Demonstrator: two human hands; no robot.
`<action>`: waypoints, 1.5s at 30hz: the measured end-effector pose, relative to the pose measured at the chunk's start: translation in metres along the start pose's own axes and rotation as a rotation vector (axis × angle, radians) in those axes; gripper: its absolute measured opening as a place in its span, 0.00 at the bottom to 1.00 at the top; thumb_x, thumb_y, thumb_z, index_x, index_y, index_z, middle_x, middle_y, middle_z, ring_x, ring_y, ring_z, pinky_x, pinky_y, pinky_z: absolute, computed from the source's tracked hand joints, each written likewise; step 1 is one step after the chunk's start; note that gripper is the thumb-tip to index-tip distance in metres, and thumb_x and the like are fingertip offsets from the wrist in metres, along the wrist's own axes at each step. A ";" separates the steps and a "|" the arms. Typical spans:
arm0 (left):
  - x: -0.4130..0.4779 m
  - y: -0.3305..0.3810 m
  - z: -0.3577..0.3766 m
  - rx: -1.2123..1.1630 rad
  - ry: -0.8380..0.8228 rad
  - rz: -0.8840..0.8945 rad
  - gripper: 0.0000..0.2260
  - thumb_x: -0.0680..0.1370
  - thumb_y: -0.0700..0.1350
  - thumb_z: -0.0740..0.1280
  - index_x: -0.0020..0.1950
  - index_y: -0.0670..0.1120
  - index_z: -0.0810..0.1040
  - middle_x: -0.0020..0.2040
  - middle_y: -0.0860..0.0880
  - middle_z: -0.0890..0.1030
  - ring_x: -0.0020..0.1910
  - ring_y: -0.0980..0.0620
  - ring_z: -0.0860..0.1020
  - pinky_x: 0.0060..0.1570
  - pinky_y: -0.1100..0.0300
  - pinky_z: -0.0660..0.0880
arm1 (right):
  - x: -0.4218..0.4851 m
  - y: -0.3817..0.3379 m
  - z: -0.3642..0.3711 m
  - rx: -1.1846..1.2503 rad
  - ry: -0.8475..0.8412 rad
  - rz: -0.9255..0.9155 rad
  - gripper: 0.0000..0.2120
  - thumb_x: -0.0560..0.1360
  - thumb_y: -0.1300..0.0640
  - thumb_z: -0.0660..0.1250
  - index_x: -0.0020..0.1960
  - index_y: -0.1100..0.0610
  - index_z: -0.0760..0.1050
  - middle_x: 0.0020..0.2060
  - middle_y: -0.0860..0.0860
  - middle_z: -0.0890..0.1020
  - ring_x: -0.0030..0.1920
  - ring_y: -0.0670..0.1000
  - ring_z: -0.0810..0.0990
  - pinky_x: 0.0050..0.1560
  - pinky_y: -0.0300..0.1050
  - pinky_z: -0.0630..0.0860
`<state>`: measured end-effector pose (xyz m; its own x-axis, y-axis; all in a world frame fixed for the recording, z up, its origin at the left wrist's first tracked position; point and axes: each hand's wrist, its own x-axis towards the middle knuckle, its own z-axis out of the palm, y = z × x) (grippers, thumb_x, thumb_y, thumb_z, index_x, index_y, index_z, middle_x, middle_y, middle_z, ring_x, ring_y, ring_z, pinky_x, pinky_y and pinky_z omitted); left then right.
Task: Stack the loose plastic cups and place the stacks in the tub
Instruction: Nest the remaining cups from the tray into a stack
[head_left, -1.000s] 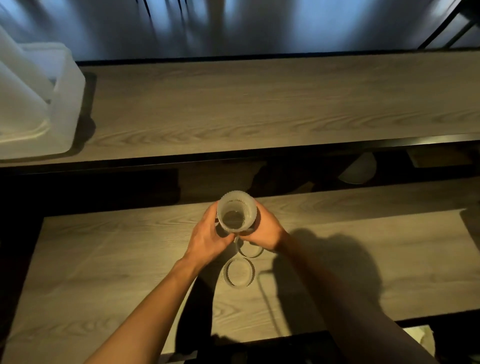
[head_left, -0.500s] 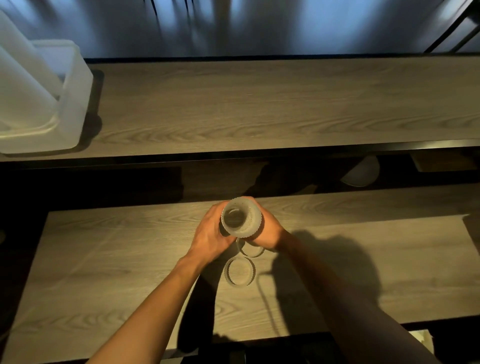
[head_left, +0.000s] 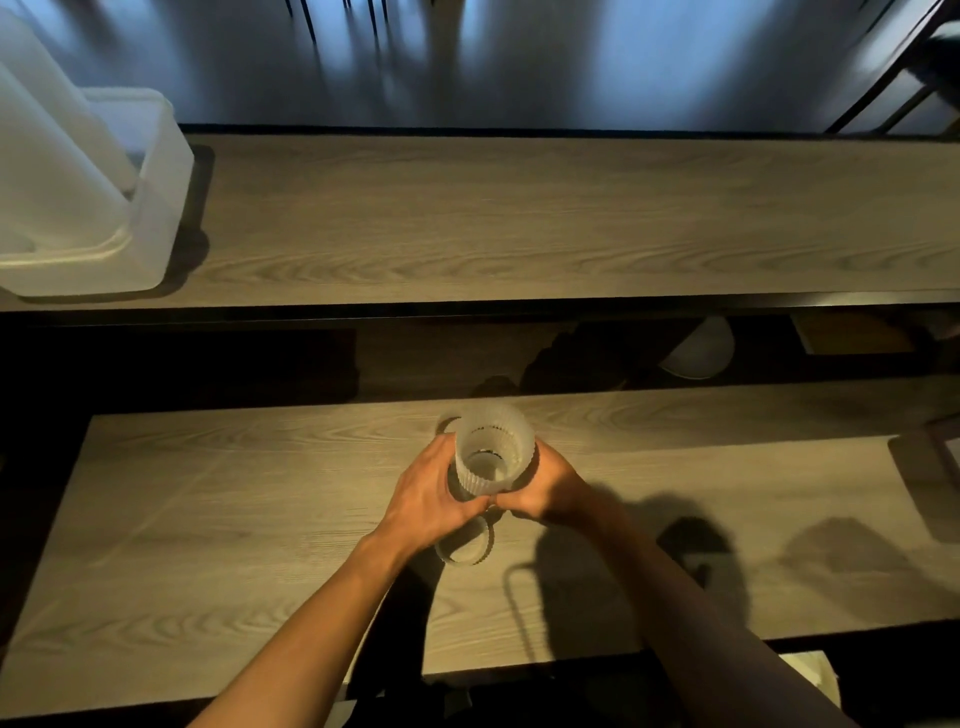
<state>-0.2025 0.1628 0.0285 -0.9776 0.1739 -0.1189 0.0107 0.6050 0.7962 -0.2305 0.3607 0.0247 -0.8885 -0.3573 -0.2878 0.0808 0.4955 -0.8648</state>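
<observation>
Now we hold one cup in both hands

We hold a ribbed cup (head_left: 493, 452) just above the near table (head_left: 208, 519). Our left hand (head_left: 431, 499) curls round it from 9 o'clock. Our right hand (head_left: 550, 486) curls round it from 3 o'clock. Our thumbs meet low at 6 o'clock. We think two hands keep the thin plastic steady and straight, so it can slide onto another cup.

The open mouth faces up, towards us, and we can look down to the bottom. Its long line runs almost straight up and down. We cannot tell if a second cup already sits inside it.

A loose cup (head_left: 467, 548) stands on the table at 6 o'clock, partly hidden by our left hand. Its mouth faces up too. A cup rim (head_left: 448, 422) peeks out at 11 o'clock, behind the one we hold.

The tub (head_left: 161, 171) sits well apart at 10 o'clock, on the far table (head_left: 519, 218). Tall stacks (head_left: 47, 171) lean inside it, tops tipped towards 11 o'clock. The cups near us are not in the tub yet.
</observation>
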 end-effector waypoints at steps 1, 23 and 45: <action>-0.002 -0.001 0.002 -0.008 -0.009 -0.012 0.36 0.67 0.61 0.78 0.70 0.55 0.68 0.61 0.61 0.72 0.59 0.62 0.72 0.59 0.62 0.73 | -0.003 0.001 0.001 -0.009 0.007 -0.022 0.35 0.59 0.47 0.80 0.62 0.37 0.69 0.56 0.44 0.80 0.57 0.45 0.80 0.59 0.46 0.78; -0.029 -0.015 -0.003 -0.055 -0.028 -0.171 0.30 0.68 0.56 0.78 0.64 0.66 0.66 0.55 0.67 0.75 0.57 0.65 0.76 0.54 0.68 0.74 | 0.002 -0.009 0.025 -0.046 -0.114 0.025 0.36 0.62 0.47 0.82 0.67 0.41 0.72 0.59 0.41 0.81 0.60 0.40 0.78 0.63 0.50 0.78; -0.102 0.001 0.025 -0.027 0.153 -0.322 0.29 0.66 0.55 0.78 0.64 0.60 0.70 0.54 0.67 0.75 0.54 0.66 0.76 0.50 0.75 0.71 | -0.043 -0.024 0.027 -0.096 -0.320 -0.042 0.39 0.60 0.44 0.82 0.67 0.34 0.68 0.61 0.37 0.78 0.62 0.41 0.77 0.62 0.52 0.78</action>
<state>-0.0973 0.1655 0.0263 -0.9501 -0.1420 -0.2779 -0.3068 0.5885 0.7481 -0.1815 0.3427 0.0466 -0.7020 -0.6022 -0.3802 -0.0095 0.5417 -0.8405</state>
